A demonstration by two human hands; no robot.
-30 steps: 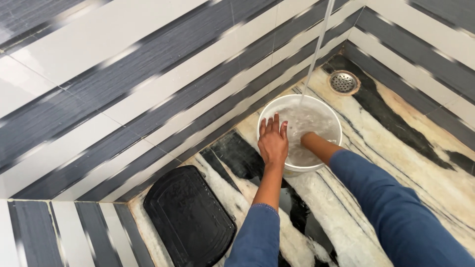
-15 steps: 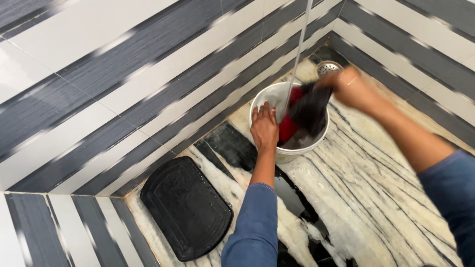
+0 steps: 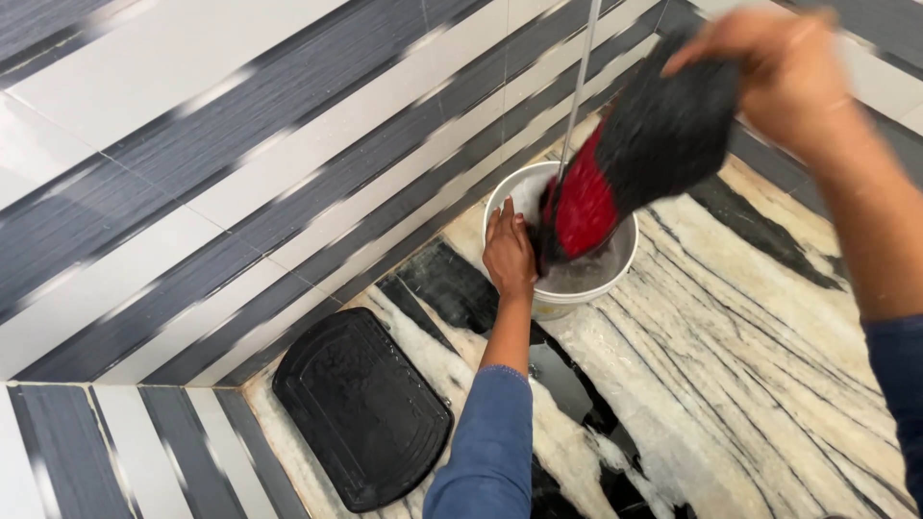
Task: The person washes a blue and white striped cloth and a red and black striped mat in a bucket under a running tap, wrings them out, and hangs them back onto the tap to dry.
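A white bucket (image 3: 558,300) stands on the marble floor near the striped wall, partly filled with water. A thin stream of water (image 3: 580,86) falls into it from above. My left hand (image 3: 507,252) rests on the bucket's near-left rim, fingers curled over the edge. My right hand (image 3: 784,72), raised high at the upper right, grips a wet dark grey and red cloth (image 3: 635,163). The cloth hangs down with its lower end over the bucket's mouth.
A black rectangular mat (image 3: 361,408) lies on the floor at the lower left, against the wall. Striped grey and white tiles (image 3: 240,173) cover the walls. The floor (image 3: 750,384) is white marble with black veins and looks wet.
My right hand has lifted the wet cloth out of the bucket and raised it higher toward the upper right. The left hand stays on the rim.
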